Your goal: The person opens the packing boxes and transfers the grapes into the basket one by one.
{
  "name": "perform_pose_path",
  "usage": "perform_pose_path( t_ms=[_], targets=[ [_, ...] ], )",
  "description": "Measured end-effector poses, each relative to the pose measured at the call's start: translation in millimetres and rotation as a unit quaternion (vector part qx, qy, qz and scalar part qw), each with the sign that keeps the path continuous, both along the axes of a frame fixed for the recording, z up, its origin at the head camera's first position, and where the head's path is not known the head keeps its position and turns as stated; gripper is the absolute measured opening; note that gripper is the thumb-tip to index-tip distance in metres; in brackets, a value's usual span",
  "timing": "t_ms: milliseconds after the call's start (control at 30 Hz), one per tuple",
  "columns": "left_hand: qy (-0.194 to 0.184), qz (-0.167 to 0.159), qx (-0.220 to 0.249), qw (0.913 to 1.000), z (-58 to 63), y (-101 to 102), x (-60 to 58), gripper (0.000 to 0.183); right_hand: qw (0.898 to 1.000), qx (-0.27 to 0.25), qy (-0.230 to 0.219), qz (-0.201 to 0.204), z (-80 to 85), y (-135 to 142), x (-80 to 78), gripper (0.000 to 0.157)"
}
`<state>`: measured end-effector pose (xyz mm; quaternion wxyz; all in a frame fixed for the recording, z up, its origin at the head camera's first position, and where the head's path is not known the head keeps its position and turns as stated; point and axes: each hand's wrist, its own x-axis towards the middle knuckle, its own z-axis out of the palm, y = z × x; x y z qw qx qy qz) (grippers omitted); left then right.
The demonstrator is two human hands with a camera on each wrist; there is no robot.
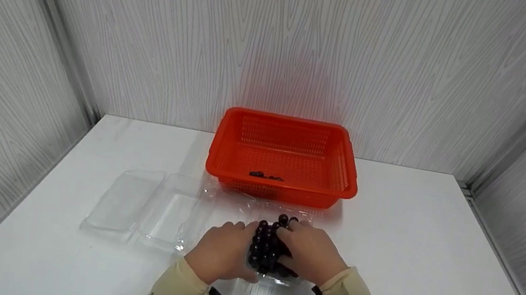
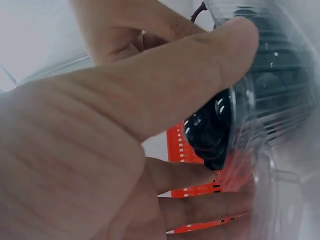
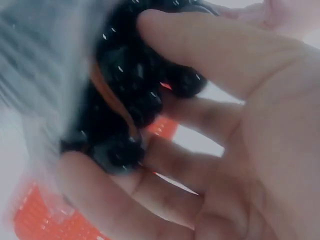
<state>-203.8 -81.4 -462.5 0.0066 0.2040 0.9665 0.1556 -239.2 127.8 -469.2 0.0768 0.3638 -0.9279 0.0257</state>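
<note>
A bunch of black grapes (image 1: 263,246) sits in a clear plastic box (image 1: 278,281) at the front middle of the table. My left hand (image 1: 221,250) grips the box by its left side; in the left wrist view the thumb (image 2: 200,75) presses on the ribbed wall while the other fingers spread along it lower down. Over the box's right side, my right hand (image 1: 312,252) holds the grapes with curled fingers. A brown stem (image 3: 112,102) shows among the grapes in the right wrist view. The box's floor is hidden under the fruit.
Behind the hands stands a red plastic basket (image 1: 282,192), with several dark grapes (image 1: 258,174) on its bottom near the front. To the left lie open clear plastic boxes (image 1: 122,204), their edges overlapping. Pale wood-grain panels (image 1: 302,42) enclose the table at the back and sides.
</note>
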Motion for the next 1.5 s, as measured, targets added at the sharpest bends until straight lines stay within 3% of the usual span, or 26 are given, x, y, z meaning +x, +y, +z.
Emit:
perform_pose_path(
  t_ms=[167,333,833,1200,1500],
  targets=[
    [0.004,0.014,-0.005,0.9999,-4.2,3,0.6,0.099,1.0,-0.004,-0.012,-0.01,-3.1,-2,-2.1,0.029],
    [0.01,0.006,-0.007,0.9999,-5.1,3,0.3,0.083,1.0,-0.002,-0.021,-0.014,-4.7,-2,-3.4,0.03],
    [-0.026,0.007,-0.003,0.9996,-6.1,1,-1.0,0.092,0.998,-0.011,-0.049,-0.021,-10.1,1,-8.4,0.039],
    [-0.039,0.011,-0.005,0.9991,-4.0,-3,-3.2,0.092,0.998,-0.027,-0.053,-0.015,-9.6,0,-8.1,0.028],
    [-0.041,0.023,-0.005,0.9989,-5.3,2,-2.8,0.093,0.997,-0.022,-0.069,-0.03,-11.2,0,-7.6,0.038]
  ],
)
